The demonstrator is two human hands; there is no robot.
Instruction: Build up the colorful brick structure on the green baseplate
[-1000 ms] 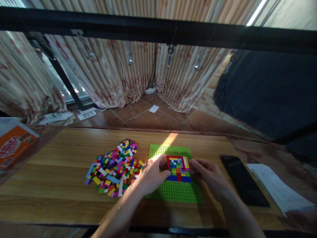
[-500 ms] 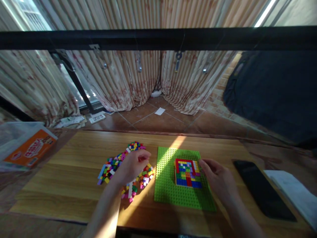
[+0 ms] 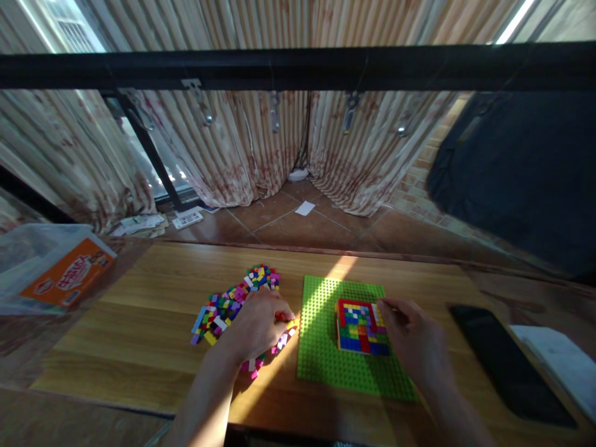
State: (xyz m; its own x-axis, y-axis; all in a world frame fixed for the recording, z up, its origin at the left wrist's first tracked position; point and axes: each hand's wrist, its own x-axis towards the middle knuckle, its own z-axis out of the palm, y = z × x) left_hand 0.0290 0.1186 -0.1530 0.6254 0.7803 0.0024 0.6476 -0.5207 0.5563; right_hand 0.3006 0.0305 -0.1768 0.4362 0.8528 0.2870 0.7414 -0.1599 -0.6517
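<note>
— Striped curtains (image 3: 233, 149) hang at the far side of the room behind a dark bar (image 3: 298, 69), and in front of you is a wooden counter (image 3: 121, 323). On it, left of centre, you have a pile of loose bricks (image 3: 223, 304).

— And to its right lies your green baseplate (image 3: 321, 363), with the brick block (image 3: 363, 329) standing on its right half, bare studs to the left, near and far sides of it.

— How far along does that block look to you?

— Well along, I'd judge. You have red along its far edge, blue along most of its near edge and mixed colours between. Its top looks mostly filled; any small gaps are too fine to make out. Plenty of bricks lie unused.

— Your left hand (image 3: 261, 320) is over the right part of the pile, fingers curled and narrow around a red-orange piece. Do you have it gripped, or does it lie behind them? I can't say.

— Your right hand (image 3: 414, 332) is at the block's far right corner, fingertips drawn close together. I can't tell whether they pinch anything.

— Farther right, you have a black slab (image 3: 507, 366) and white papers (image 3: 554, 354).
</note>
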